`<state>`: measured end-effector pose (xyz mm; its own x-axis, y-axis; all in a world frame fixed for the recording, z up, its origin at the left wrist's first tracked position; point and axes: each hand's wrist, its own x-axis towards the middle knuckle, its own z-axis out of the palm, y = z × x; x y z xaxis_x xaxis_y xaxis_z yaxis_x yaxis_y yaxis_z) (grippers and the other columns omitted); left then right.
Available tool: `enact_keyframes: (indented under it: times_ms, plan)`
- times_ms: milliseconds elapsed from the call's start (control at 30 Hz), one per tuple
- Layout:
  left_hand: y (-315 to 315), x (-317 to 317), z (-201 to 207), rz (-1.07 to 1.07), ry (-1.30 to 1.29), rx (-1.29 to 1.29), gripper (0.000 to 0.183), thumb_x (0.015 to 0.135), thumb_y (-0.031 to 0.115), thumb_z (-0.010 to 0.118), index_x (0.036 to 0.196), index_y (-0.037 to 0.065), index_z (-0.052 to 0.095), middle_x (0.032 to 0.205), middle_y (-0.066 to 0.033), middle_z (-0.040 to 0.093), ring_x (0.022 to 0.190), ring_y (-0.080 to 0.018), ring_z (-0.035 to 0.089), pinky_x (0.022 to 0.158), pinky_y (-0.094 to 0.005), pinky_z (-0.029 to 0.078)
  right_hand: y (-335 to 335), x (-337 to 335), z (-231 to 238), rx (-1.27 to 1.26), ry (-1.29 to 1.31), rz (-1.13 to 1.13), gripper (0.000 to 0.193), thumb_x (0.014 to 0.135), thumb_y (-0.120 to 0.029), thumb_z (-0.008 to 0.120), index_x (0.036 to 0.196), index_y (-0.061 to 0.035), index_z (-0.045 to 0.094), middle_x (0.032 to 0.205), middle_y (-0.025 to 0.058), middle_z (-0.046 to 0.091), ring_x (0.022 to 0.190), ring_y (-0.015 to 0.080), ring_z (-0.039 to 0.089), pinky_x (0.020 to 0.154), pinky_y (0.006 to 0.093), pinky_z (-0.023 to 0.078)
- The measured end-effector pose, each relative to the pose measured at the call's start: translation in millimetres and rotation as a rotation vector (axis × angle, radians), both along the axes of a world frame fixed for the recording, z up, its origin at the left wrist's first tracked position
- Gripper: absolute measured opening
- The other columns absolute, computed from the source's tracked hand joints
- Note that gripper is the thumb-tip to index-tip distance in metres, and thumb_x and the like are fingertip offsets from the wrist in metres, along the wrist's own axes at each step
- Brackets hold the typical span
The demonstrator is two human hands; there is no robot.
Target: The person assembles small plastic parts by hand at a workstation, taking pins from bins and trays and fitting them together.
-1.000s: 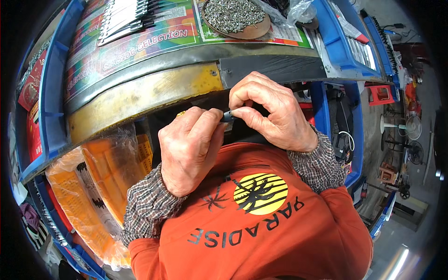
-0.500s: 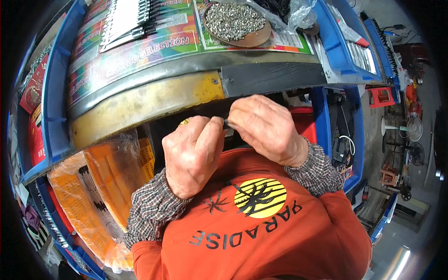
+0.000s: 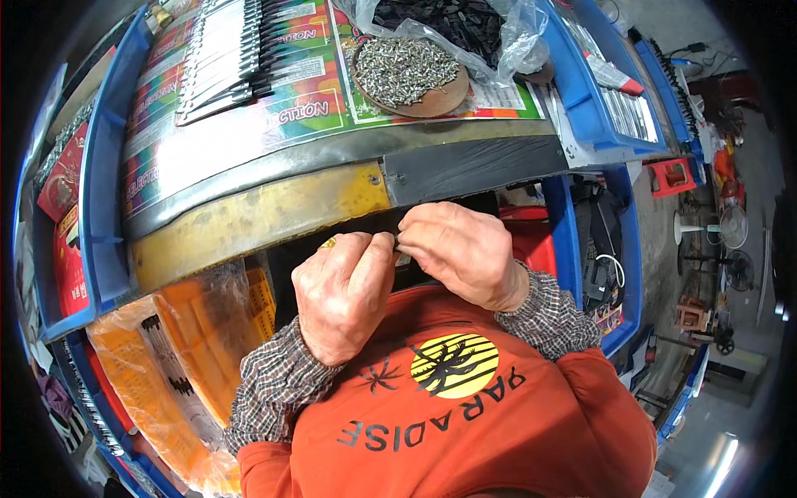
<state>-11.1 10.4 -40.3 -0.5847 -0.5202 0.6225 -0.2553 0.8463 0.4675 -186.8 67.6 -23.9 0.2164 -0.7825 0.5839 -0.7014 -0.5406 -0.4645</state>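
L hand (image 3: 344, 292) & R hand (image 3: 465, 256) meet tip to tip just off the person's side of the counter (image 3: 332, 151), near its front edge. Both pinched, thumb & fingers together on a small dark piece (image 3: 397, 241); the piece is mostly hidden btwn the fingertips, so shape & detail can't be told. L hand has its back up & wears a gold-coloured ring (image 3: 328, 243); R hand also back up, fingers bent.

Forearms in checked sleeves (image 3: 278, 382), over an orange-red top (image 3: 531, 432) w/ a yellow disc & black palm print.

On counter, beyond the hands: round brown tray (image 3: 452, 97) heaped w/ small metal parts (image 3: 403, 68); just behind it a clear plastic bag (image 3: 525, 37) & loose black pieces (image 3: 448, 18). To the L, a row of white & black slim items (image 3: 224, 62) on colourful printed sheets (image 3: 286, 116). Blue bin (image 3: 106, 191) at far L holds red packs; blue tray (image 3: 573, 79) at R holds slim light-coloured items.

Below counter: orange crates (image 3: 199, 332) in clear wrap at L; at R, an open blue box (image 3: 564, 236) w/ dark stuff & a white cable (image 3: 615, 267). Pedestal fan (image 3: 732, 226) stands well apart, far R.
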Motion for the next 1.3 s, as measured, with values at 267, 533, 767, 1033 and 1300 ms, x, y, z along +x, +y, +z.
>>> enact_keyframes:
  times_ms: [267, 533, 767, 1033, 1300]
  plan:
    - [-4, -6, 12, -0.023, 0.02, -0.076, 0.029, 0.066, 0.0, 0.069, 0.094, -0.001, 0.063, 0.074, -0.0089, 0.055, 0.056, -0.0215, 0.057, 0.048, -0.0317, 0.046, -3, -6, 33, 0.971, -0.806, -0.068, 0.011, 0.092, -0.007, 0.056, 0.092, 0.0022, 0.063, 0.067, 0.0024, 0.062, 0.05, 0.0048, 0.055, 0.045, 0.0182, 0.043]
    - [-12, -7, 22, 0.026, 0.034, -0.078, 0.03, 0.067, 0.001, 0.071, 0.095, 0.0, 0.063, 0.075, -0.0086, 0.056, 0.057, -0.0226, 0.057, 0.048, -0.0329, 0.046, -13, -14, 33, 0.589, -0.584, -0.088, 0.013, 0.089, -0.009, 0.065, 0.097, 0.0021, 0.066, 0.076, 0.0018, 0.064, 0.061, 0.0049, 0.058, 0.054, 0.0182, 0.047]
    - [-21, 3, 19, 0.086, -0.022, -0.02, 0.031, 0.066, -0.001, 0.072, 0.094, 0.002, 0.062, 0.076, -0.0096, 0.057, 0.061, -0.0252, 0.058, 0.053, -0.0352, 0.048, -63, -49, 21, -0.064, 0.146, -0.289, 0.027, 0.072, -0.009, 0.074, 0.097, -0.005, 0.065, 0.089, 0.0071, 0.063, 0.089, 0.0268, 0.055, 0.079, 0.0383, 0.046]
    - [-22, 11, 17, 0.108, -0.043, 0.039, 0.028, 0.068, -0.003, 0.071, 0.094, 0.001, 0.061, 0.077, -0.0108, 0.059, 0.063, -0.0263, 0.058, 0.055, -0.0354, 0.048, -73, -58, 14, -0.007, 0.261, -0.3, 0.026, 0.073, -0.015, 0.074, 0.095, -0.0045, 0.066, 0.093, 0.008, 0.06, 0.094, 0.0271, 0.051, 0.086, 0.039, 0.043]
    - [-21, 11, 17, 0.113, -0.052, 0.055, 0.027, 0.068, -0.002, 0.071, 0.093, 0.001, 0.062, 0.077, -0.0108, 0.058, 0.063, -0.0261, 0.058, 0.054, -0.0351, 0.047, -76, -56, 14, 0.041, 0.217, -0.28, 0.02, 0.075, -0.017, 0.074, 0.089, -0.0053, 0.065, 0.09, 0.0064, 0.06, 0.092, 0.0255, 0.051, 0.083, 0.0383, 0.043]
